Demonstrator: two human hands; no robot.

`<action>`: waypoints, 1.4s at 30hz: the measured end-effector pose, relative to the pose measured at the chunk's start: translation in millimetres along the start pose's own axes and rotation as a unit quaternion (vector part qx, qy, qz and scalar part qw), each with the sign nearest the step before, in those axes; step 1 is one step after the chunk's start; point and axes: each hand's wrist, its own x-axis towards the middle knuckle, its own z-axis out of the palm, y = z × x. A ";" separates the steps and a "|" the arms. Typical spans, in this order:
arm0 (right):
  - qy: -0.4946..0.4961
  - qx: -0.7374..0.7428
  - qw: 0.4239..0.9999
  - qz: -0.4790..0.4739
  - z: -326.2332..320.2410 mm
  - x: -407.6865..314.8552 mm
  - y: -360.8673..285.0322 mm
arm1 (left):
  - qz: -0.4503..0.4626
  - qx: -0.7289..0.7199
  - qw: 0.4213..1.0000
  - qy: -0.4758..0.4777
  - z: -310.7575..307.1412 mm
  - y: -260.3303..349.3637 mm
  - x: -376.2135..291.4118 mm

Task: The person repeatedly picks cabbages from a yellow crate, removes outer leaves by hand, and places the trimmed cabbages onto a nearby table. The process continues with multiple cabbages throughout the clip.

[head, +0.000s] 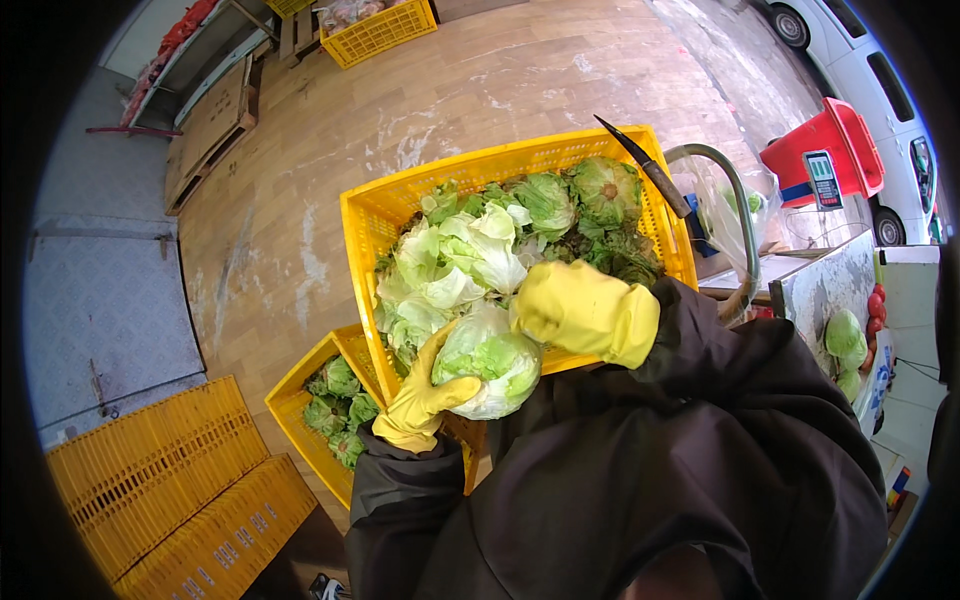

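My left hand (pixel 420 397), in a yellow rubber glove, holds a pale green head of lettuce (pixel 491 364) over the near edge of a yellow plastic crate (pixel 465 166). Against the upper right side of that head lies my right hand (pixel 581 311), gloved the same way; its fingers point into the crate and are partly hidden. Loose pale lettuce leaves (pixel 476 251) fill the crate's left part. Darker, untrimmed lettuce heads (pixel 606 191) lie in its right part. A knife (pixel 645 165) with a dark blade and worn handle rests across the crate's far right corner.
A second yellow crate (pixel 289 401) of lettuce stands below left, beside stacked yellow crates (pixel 165 465). At right are a curved metal tube (pixel 742 202), a plastic bag, a red bin (pixel 821 154), a scale display (pixel 823 180) and a worn table (pixel 814 281) with vegetables. A wooden pallet (pixel 214 135) lies upper left.
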 end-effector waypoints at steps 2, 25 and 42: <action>0.064 -0.076 0.990 0.098 1.4 8.4 8.5 | 0.003 0.002 1.000 -0.001 -1.8 -1.2 0.7; -0.125 0.022 0.981 0.146 -9.2 -13.8 -31.6 | 0.033 0.249 0.964 -0.090 10.7 13.4 12.1; -0.002 -0.240 0.971 -0.020 12.1 -26.2 -41.5 | 0.003 0.272 0.954 -0.124 15.6 9.8 25.1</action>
